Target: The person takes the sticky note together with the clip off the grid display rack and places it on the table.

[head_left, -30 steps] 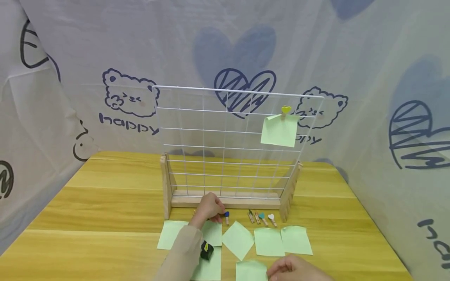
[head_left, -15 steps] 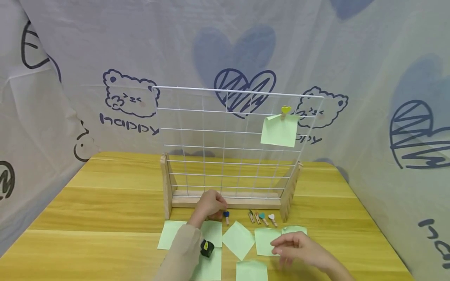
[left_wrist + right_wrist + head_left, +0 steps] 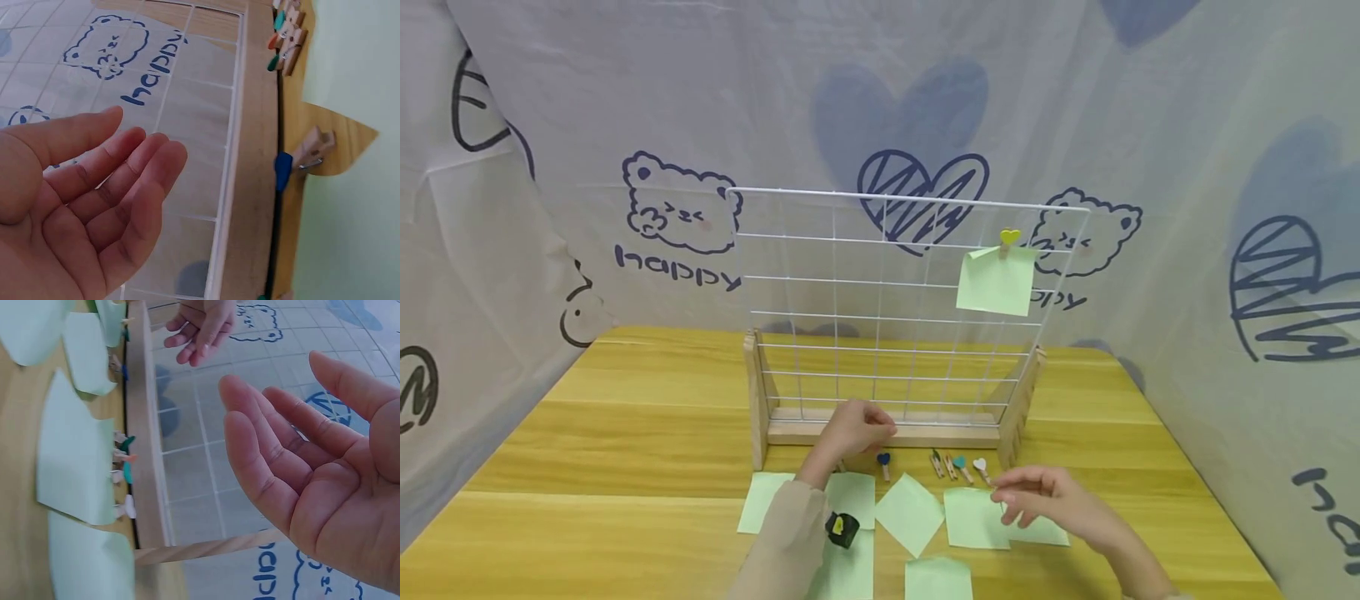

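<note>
My left hand (image 3: 853,435) hovers just above the row of clips, in front of the rack's wooden base; the left wrist view shows its fingers loosely bent with nothing in them. Below it lies a clothespin with a blue heart (image 3: 312,150). My right hand (image 3: 1048,500) is raised over the green sticky notes on the right, fingers relaxed and holding nothing. Nearest to it are a sticky note (image 3: 973,521) and a clothespin with a white heart (image 3: 981,468). A yellow-heart clothespin (image 3: 1010,237) holds one sticky note (image 3: 996,283) on the white wire grid (image 3: 880,317).
The grid stands in a wooden base (image 3: 910,435) on the wooden table (image 3: 625,467). Several small clothespins, one with a teal heart (image 3: 961,463), lie before it. A small black object (image 3: 842,529) sits near the left sleeve. A printed cloth (image 3: 775,100) hangs behind.
My right hand has moved up and to the right, away from the front sticky note. My left hand has lifted slightly and shifted right, off the clips.
</note>
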Demonstrator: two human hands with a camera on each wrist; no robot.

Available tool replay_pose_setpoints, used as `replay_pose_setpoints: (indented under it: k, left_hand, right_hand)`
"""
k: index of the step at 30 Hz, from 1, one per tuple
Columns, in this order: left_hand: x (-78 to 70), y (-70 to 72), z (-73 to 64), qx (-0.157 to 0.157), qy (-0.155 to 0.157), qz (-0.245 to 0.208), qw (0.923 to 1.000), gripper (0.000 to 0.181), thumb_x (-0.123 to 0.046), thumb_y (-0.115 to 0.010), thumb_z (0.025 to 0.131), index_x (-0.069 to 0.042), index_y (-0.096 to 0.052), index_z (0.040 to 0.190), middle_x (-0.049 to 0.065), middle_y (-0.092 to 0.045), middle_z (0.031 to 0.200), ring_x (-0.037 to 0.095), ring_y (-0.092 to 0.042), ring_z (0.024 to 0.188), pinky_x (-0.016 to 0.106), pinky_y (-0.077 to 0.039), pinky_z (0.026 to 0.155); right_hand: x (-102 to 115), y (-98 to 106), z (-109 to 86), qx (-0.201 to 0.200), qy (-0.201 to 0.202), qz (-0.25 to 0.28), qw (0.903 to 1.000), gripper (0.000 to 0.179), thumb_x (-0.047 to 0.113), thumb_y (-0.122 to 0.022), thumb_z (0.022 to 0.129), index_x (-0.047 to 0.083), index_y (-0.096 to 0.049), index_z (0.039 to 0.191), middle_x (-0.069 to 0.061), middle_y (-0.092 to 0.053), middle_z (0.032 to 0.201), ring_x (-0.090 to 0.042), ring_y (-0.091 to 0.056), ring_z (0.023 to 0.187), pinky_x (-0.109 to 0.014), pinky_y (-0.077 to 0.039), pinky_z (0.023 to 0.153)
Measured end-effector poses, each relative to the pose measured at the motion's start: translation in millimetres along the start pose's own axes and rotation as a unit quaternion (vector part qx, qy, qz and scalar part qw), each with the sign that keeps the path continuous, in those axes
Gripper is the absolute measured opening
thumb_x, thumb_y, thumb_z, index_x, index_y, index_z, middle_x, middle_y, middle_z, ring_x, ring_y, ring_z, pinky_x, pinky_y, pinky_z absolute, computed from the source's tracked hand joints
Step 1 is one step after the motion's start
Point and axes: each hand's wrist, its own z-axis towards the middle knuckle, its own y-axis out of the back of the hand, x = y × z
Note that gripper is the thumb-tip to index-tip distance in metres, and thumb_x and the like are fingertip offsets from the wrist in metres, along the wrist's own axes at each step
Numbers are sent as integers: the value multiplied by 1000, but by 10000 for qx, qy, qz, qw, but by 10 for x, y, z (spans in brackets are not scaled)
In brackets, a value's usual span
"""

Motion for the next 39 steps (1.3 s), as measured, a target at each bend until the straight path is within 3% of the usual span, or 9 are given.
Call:
replay_pose_setpoints:
  k: [13, 18, 23, 31, 39]
  left_hand:
    - [-133, 33, -2, 136, -260, -139, 9995, 14, -12, -60, 86, 0, -66, 89, 5, -61, 78, 30, -63, 68, 37, -53, 61]
    - [-196, 41, -9, 120, -284, -119, 9995, 15, -13, -61, 86, 1, -66, 90, 8, -61, 79, 21, -62, 61, 34, -53, 60]
    - [-282, 61, -17, 117, -399, 93, 9991, 14, -15, -61, 86, -2, -66, 89, 10, -63, 81, 13, -59, 59, 26, -48, 53]
    - [-425, 93, 19, 232, -593, 173, 9978, 16, -17, -59, 87, -3, -66, 93, 4, -62, 78, 22, -62, 66, 29, -50, 54]
    - [-582, 127, 60, 262, -657, 236, 9972, 16, -17, -58, 88, -3, -66, 93, 3, -62, 81, 12, -59, 61, 32, -50, 57]
  right_hand:
    - [195, 161, 112, -471, 310, -220, 9982, 29, 1, -44, 92, -19, -45, 113, 3, -64, 101, -20, -62, 79, -35, -52, 66]
    - [256, 203, 165, -725, 630, -299, 9949, 23, -1, -44, 91, -6, -55, 110, 2, -65, 97, -19, -62, 77, -34, -52, 64]
    - [322, 242, 227, -1103, 847, -441, 9893, 21, -1, -45, 91, -14, -53, 106, 2, -65, 96, -16, -62, 74, -30, -52, 63]
    - [459, 314, 305, -1692, 714, -881, 9790, 22, 2, -48, 91, -14, -54, 104, 9, -64, 95, -15, -61, 74, -28, -52, 63]
    - [608, 331, 388, -2012, 530, -1398, 9681, 22, 4, -52, 89, -13, -56, 104, 6, -63, 91, -13, -60, 72, -25, -50, 60]
